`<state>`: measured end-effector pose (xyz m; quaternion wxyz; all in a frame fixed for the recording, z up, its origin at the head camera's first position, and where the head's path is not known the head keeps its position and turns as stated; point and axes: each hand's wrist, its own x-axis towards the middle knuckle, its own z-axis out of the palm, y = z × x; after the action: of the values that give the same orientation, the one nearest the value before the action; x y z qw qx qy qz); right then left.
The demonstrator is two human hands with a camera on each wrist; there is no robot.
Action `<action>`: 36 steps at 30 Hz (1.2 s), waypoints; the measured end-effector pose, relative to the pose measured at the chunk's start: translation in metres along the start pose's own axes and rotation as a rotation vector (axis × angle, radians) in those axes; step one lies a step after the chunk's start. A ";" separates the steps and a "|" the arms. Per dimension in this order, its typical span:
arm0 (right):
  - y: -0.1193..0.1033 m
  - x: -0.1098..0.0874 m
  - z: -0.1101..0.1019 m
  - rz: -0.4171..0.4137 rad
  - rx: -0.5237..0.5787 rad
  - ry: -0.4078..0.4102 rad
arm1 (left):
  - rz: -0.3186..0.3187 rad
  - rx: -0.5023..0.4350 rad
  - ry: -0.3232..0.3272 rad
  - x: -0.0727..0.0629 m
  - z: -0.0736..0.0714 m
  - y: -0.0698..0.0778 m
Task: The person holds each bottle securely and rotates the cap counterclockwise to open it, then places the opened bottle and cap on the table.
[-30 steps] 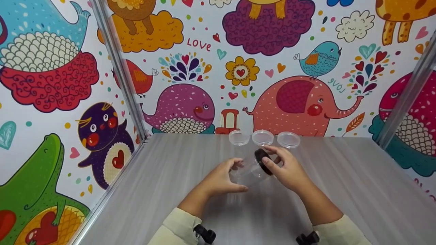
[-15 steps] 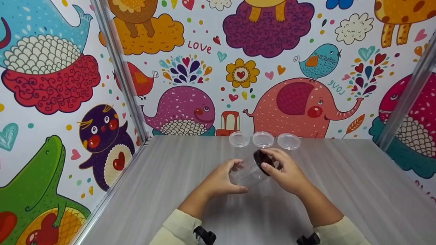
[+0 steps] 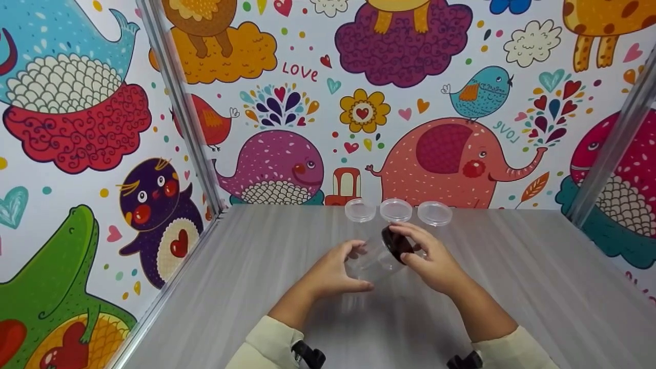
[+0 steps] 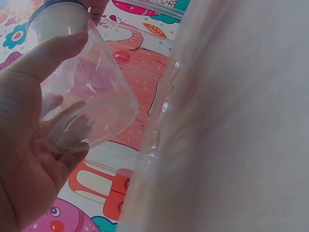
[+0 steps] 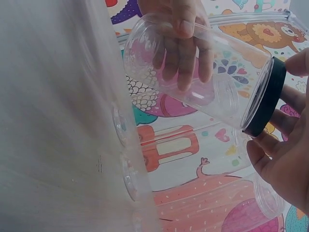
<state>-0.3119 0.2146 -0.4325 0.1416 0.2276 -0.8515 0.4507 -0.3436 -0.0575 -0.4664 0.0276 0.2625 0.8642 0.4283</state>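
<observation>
A clear plastic jar (image 3: 376,262) is held tilted above the table, its base toward my left hand and its black lid (image 3: 398,246) up toward the right. My left hand (image 3: 335,269) grips the jar's body near the base, thumb on one side and fingers round the other. With thumb and fingertips, my right hand (image 3: 435,264) holds the edge of the lid. In the right wrist view the lid (image 5: 267,99) sits on the jar's mouth; whether it is tight I cannot tell. Through the clear wall (image 4: 104,82) no contents show.
Three more clear jars stand in a row at the table's back edge: a left one (image 3: 360,211), a middle one (image 3: 395,210) and a right one (image 3: 434,213). No lids show on them. Behind rises a cartoon-printed wall (image 3: 287,31); metal posts (image 3: 179,97) mark the corners.
My right thumb and fingers have shifted round the lid's edge, the thumb moving lower. The left hand keeps its grip on the jar, which stays nearly in place.
</observation>
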 end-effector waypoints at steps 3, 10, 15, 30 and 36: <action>-0.001 0.000 0.000 0.003 0.004 0.004 | 0.007 -0.008 -0.001 0.000 0.001 0.000; -0.001 0.001 -0.001 0.001 -0.017 0.028 | 0.017 -0.008 0.002 0.001 0.001 0.000; -0.001 0.002 -0.001 0.058 -0.046 0.061 | 0.011 -0.004 0.006 0.001 0.002 0.000; -0.002 0.006 -0.001 0.248 -0.070 0.033 | 0.041 -0.016 0.006 0.000 0.001 0.002; -0.001 0.005 -0.001 0.226 -0.076 0.022 | 0.031 -0.009 0.008 0.001 0.001 0.001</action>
<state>-0.3154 0.2141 -0.4291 0.1077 0.1197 -0.8865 0.4338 -0.3434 -0.0558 -0.4667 0.0186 0.2740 0.8582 0.4336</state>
